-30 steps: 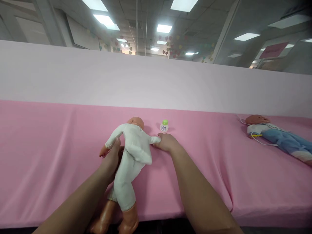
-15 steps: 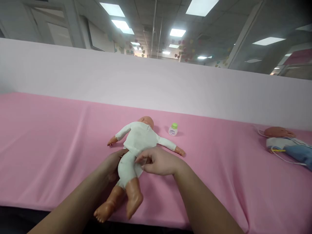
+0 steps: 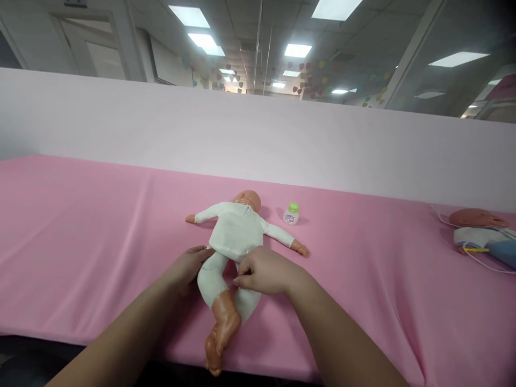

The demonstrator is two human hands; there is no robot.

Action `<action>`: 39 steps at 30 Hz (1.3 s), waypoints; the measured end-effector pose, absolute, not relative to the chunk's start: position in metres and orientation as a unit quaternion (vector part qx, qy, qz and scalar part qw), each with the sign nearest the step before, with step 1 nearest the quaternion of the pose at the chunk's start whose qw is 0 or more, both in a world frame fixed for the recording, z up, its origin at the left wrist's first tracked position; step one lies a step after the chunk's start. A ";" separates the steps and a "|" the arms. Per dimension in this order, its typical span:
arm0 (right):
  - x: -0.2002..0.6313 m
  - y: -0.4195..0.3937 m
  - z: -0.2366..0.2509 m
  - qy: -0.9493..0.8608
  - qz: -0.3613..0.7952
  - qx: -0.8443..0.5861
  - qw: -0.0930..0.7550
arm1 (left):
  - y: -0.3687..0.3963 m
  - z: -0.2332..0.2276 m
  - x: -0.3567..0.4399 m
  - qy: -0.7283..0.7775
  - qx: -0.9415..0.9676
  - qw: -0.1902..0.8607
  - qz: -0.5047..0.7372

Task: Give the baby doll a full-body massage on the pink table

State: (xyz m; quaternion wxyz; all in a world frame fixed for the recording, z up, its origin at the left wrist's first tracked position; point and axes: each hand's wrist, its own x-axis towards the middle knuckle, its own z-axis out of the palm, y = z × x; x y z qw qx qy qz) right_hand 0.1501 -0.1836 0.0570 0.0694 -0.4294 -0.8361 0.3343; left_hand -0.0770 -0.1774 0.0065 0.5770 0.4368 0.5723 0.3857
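Observation:
A baby doll (image 3: 237,230) in a white cloth body suit lies on its back on a pink-covered table, head away from me and arms spread. Its brown plastic feet point toward me, one lower leg crossing over the other. At the doll's hip on the left side, my left hand (image 3: 192,267) grips the white cloth, its fingertips partly hidden. My right hand (image 3: 264,270) is curled closed at the other hip and upper leg, thumb and fingers pinched against the doll. Whether it pinches cloth or limb is unclear.
A small clear bottle with a green cap (image 3: 291,214) stands beyond the doll's right-side arm. At the far right lies another doll (image 3: 478,217) with white and blue cloth and a white cord. A white partition (image 3: 258,140) runs along the table's back, below glass.
The doll's legs have swung to the right, and the feet now overlap instead of lying apart. Both hands stay at its hips. The view has shifted slightly.

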 end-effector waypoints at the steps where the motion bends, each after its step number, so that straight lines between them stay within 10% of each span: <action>1: 0.152 -0.183 0.058 -0.834 0.340 -0.430 0.064 | -0.178 0.007 -0.077 0.556 0.420 0.601 0.391; 12: 0.156 -0.183 0.066 -0.836 0.349 -0.423 0.017 | -0.181 0.004 -0.076 0.563 0.488 0.570 0.346; 27: 0.161 -0.192 0.079 -0.810 0.277 -0.473 0.208 | -0.194 0.031 -0.066 0.505 0.809 -0.013 0.300; 39: 0.158 -0.202 0.039 -0.837 0.249 -0.474 0.114 | -0.161 0.022 -0.059 0.339 0.921 -0.004 0.195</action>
